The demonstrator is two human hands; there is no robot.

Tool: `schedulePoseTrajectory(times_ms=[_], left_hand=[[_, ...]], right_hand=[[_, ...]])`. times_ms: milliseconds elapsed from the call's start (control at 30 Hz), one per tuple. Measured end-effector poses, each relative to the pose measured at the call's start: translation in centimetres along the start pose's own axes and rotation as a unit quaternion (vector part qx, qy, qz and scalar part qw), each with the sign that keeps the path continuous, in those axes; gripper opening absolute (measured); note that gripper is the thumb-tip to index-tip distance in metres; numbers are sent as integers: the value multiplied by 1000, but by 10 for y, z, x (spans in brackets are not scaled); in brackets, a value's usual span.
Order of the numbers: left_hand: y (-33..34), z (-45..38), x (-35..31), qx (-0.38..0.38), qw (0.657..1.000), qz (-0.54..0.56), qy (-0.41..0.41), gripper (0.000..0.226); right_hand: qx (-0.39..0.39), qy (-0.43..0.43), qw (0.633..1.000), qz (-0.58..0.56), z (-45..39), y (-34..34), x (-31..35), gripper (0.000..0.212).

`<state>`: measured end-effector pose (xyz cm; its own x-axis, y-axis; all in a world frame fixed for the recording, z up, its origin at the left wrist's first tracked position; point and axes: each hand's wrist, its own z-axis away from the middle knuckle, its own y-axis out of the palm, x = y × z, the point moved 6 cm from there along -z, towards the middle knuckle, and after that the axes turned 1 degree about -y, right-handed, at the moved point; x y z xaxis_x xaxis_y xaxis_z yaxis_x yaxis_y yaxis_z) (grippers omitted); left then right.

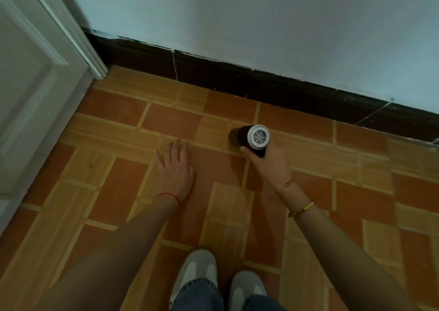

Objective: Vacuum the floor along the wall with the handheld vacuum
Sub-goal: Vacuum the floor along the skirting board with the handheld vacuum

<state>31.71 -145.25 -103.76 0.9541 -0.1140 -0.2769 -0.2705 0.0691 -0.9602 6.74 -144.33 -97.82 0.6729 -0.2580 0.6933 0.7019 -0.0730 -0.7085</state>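
While the right hand (267,162) is wrapped around the dark handle of the handheld vacuum (251,137), the body is pointed left, its white vented end turned toward the camera. It is held low over the tiled floor (118,192), near the dark baseboard (261,82) under the pale wall (261,13). The left hand (175,168) is spread flat, palm down, empty. A white door (31,85) is seen at far left.

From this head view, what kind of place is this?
Probably a room or hallway in a home: patterned tile floor, dark baseboard under a painted wall, white panelled door at left. The right hand holds the handheld vacuum.
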Motion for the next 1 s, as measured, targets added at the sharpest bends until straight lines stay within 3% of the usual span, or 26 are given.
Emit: schedulePoseTrajectory(times_ms=[167, 400, 533, 1000], left_hand=[[9, -9, -29, 11, 999, 0, 51, 52], [22, -21, -55, 28, 996, 13, 78, 52], [27, -23, -67, 24, 995, 29, 89, 52], [45, -23, -72, 10, 996, 26, 84, 55]], right_hand=[[25, 6, 1000, 3, 23, -7, -6, 49], [42, 0, 999, -14, 52, -6, -11, 55], [20, 24, 999, -9, 59, -17, -23, 49], [-145, 99, 984, 4, 41, -73, -79, 66]])
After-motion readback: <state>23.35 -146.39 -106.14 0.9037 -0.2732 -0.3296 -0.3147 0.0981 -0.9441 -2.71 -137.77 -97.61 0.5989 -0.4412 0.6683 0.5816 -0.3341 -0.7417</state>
